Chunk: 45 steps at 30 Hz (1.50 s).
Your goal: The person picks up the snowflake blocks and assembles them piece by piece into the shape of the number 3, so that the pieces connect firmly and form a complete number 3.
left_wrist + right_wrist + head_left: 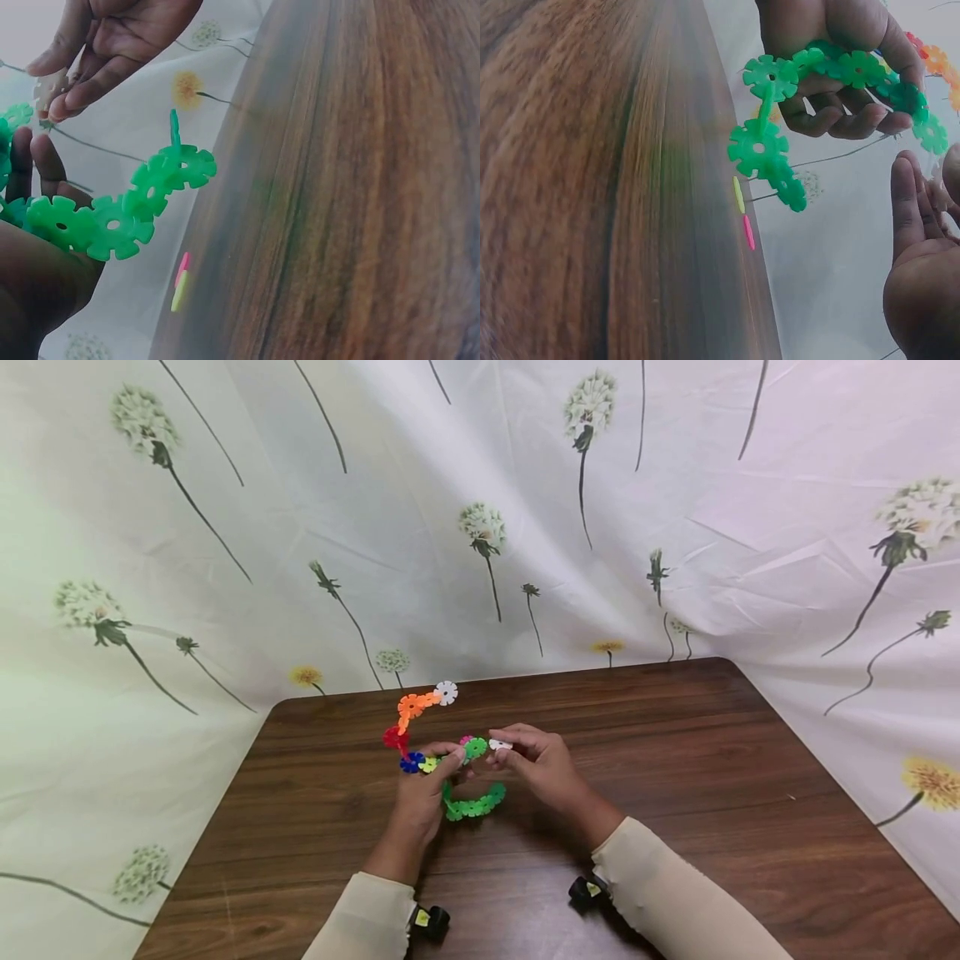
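My left hand grips a chain of interlocking flower-shaped discs near its middle. From it a far branch rises through a blue disc, red discs and orange discs to a white end disc. Green discs curve out below the hand in a hanging arc. Between thumb and fingers, my right hand pinches a loose white disc. That disc is just right of a green disc on the chain, with a small gap between them. The left fingers partly hide the chain's middle.
Beneath both hands is a dark wood-grain table. A pink disc and a yellow disc show edge-on at the tabletop in the left wrist view. A white cloth with dandelion prints hangs behind and beside the table.
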Motion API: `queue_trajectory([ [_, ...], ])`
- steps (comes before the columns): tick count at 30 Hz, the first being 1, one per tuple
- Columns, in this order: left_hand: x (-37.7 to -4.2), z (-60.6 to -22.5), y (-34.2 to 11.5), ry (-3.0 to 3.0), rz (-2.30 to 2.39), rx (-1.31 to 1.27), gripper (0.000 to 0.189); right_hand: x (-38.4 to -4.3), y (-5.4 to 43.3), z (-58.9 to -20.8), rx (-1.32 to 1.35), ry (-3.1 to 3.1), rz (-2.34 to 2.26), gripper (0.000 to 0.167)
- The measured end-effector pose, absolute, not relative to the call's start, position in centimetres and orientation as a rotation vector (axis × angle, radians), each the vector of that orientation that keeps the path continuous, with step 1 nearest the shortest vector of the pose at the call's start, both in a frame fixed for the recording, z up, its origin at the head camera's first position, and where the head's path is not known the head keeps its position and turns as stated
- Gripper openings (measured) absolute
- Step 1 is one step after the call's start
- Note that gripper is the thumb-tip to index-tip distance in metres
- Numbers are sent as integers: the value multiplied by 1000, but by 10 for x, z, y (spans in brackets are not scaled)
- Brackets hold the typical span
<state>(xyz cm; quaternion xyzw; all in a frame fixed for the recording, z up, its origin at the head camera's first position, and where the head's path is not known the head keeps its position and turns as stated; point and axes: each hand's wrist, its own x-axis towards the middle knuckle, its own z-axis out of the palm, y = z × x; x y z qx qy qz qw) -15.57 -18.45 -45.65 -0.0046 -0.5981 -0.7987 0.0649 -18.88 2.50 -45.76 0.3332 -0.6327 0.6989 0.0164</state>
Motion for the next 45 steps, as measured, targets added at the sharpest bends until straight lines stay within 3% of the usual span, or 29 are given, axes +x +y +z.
queue_trajectory([
  [13, -155, -457, -184, -1810, -2426, -51, 14, -185, 21, -459, 982, -2018, 2202, 35],
  [36, -156, -462, -184, -1858, -2441, -84, 21, -182, 19, -460, 911, -2061, 2119, 30],
  [45, -156, -460, -183, -1780, -2452, -106, 20, -185, 21, -455, 945, -2035, 2262, 41],
])
